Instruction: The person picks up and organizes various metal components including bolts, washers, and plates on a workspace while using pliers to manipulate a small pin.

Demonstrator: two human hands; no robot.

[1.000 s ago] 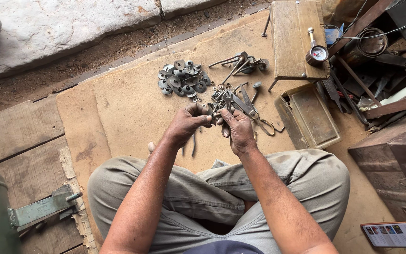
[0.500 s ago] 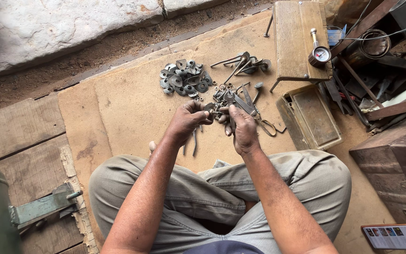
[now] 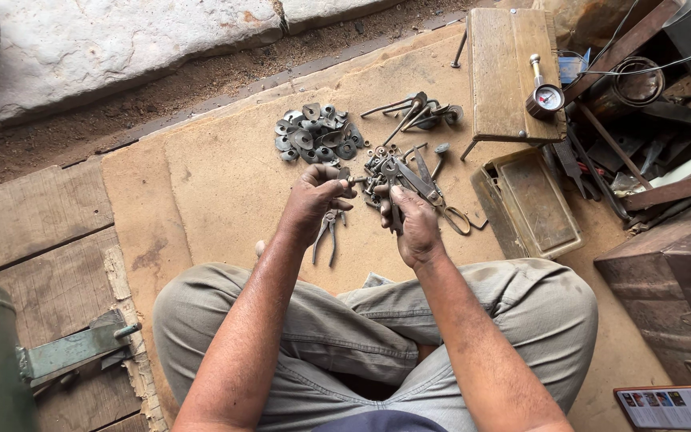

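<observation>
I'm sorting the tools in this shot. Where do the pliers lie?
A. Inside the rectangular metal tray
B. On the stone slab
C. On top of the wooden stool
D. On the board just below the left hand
D: the dark metal pliers lie on the flat brown board, just below the left hand, handles pointing toward the person.

Board [image 3: 225, 184] bears washers [image 3: 313, 136] (pliers [image 3: 328, 232] too).

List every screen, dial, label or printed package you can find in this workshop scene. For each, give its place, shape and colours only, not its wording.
Phone screen: bottom right corner, flat on the ground beside the person's knee; dark-edged rectangle, lit white with small coloured pictures.
Pressure gauge: on the wooden box at top right; round white dial, red rim, metal stem.
No printed packages or signs show.
</observation>
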